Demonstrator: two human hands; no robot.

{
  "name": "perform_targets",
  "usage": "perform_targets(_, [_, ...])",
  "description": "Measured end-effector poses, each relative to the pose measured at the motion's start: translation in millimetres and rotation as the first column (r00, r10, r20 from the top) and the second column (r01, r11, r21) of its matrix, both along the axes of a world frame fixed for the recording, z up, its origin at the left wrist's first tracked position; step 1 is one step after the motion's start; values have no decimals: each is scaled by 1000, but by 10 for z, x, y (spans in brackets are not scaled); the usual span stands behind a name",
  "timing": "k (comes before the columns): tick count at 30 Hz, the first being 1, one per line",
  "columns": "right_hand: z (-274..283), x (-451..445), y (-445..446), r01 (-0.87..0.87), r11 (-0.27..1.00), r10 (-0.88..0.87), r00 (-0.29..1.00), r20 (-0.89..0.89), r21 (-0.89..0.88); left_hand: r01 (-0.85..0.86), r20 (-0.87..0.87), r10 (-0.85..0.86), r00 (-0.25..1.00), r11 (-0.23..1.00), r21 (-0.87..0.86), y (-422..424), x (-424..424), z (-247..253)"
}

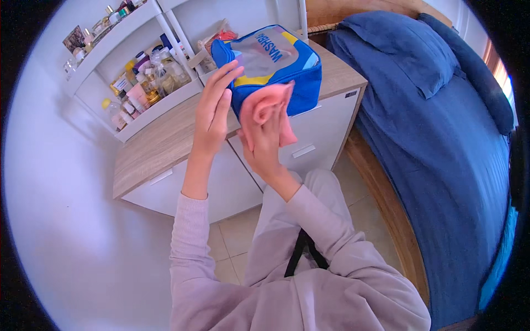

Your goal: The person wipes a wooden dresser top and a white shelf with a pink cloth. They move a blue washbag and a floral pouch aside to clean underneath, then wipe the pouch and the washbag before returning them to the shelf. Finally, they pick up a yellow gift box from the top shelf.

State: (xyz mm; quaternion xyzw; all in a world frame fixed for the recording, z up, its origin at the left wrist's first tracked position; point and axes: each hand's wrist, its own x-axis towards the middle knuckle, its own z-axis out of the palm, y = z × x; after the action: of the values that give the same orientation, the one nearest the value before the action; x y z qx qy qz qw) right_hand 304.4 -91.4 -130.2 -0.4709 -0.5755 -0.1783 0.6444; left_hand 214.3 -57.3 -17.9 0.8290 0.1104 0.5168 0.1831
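A blue zippered toiletry bag (304, 89) with yellow trim and a clear panel bearing printed writing is at the dresser's front edge. My left hand (215, 107) holds it at its left edge, fingers stretched along that side and the thumb lower down. In my right hand (265, 147) is a folded pink cloth (256, 99), pressed against or just in front of the bag's near side. The cloth hides part of that side and some of my fingertips. What the bag contains is not clear.
The wood-topped dresser (157, 140) has white drawers below. On its left stands a white shelf unit (159, 99) crowded with bottles and jars (140, 87). A bag of items (217, 39) sits behind. To the right is a bed with blue bedding (426, 157) and a wooden frame (385, 207).
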Motion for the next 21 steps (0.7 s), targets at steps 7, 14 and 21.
perform_targets(7, [-286,478,-38,107,994,-103,898,428,14,-233,-183,281,942,941,246,15,-128,-70])
perform_targets(14, [-345,1000,-230,186,963,-216,966,-142,-194,-258,-7,262,965,953,161,123,-55,-416])
perform_targets(21, [-25,1120,-487,-84,991,27,883,-469,-102,-355,-146,335,931,923,-149,121,-243,-724])
